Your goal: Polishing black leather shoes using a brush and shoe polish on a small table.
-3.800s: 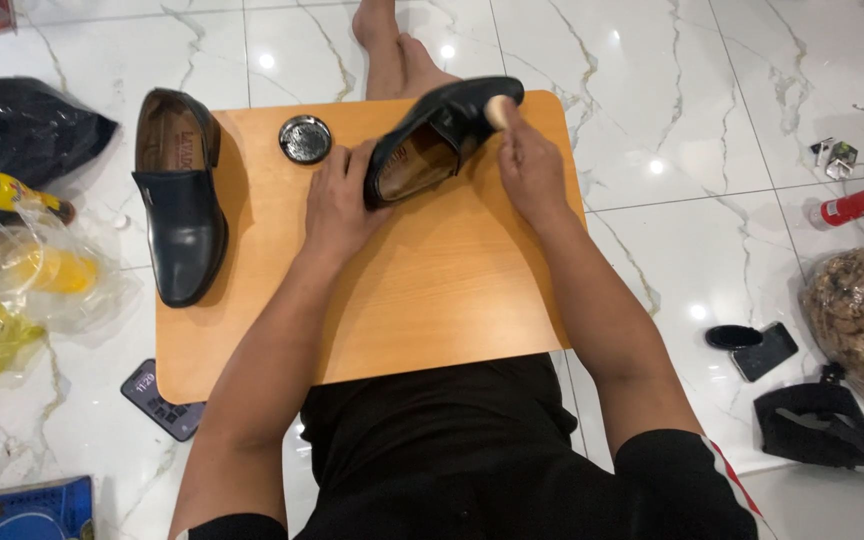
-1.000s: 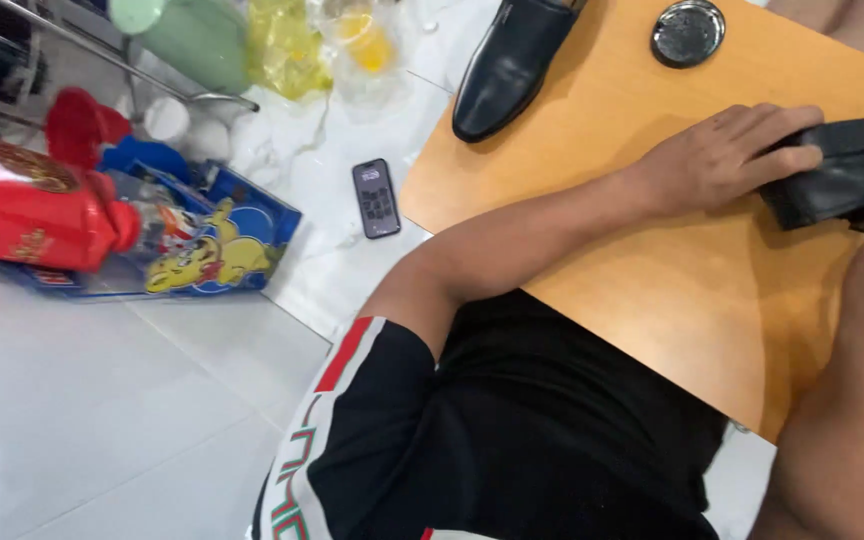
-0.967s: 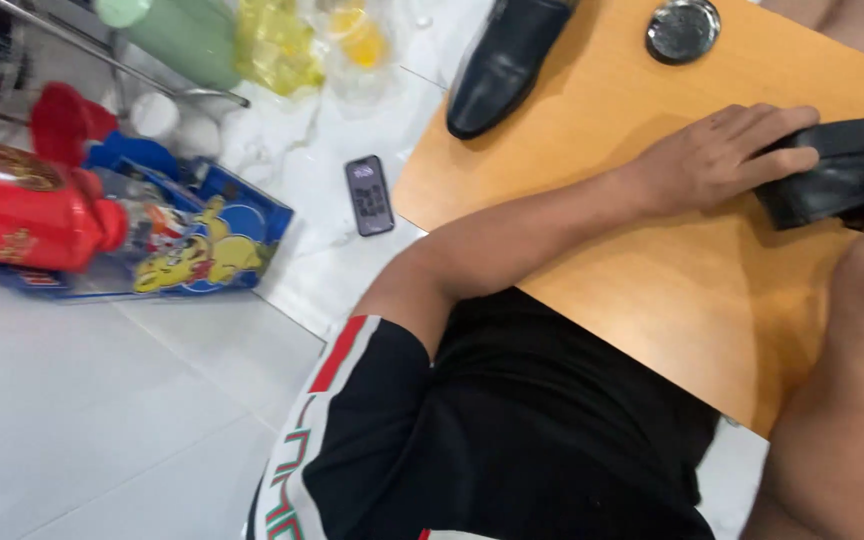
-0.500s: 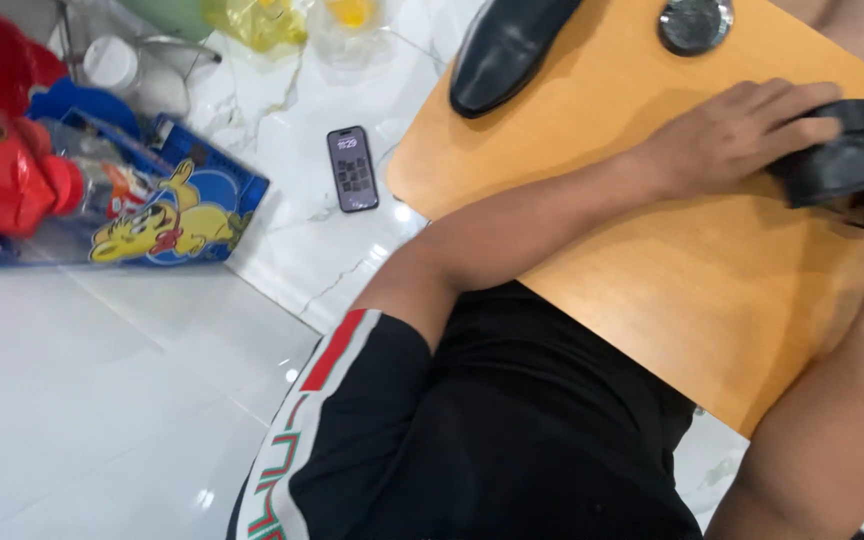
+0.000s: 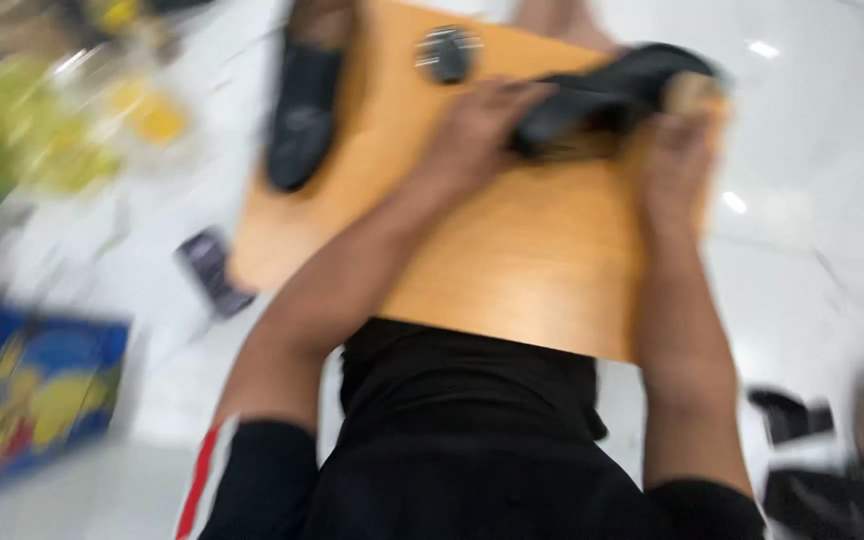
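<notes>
The view is blurred by motion. My left hand grips a black shoe at its heel end on a low wooden table. Against the shoe's toe end my right hand holds a small tan brush. A second black shoe lies on the table's left side. Between the two shoes at the far edge sits a round dark tin.
A dark phone lies on the white tiled floor left of the table. A blue and yellow box is at the lower left, yellowish bags at the upper left. Dark items lie on the floor at right.
The camera has swung back to the right, so the whole table and my right hand are in sight again. My left hand still holds the shoe.
</notes>
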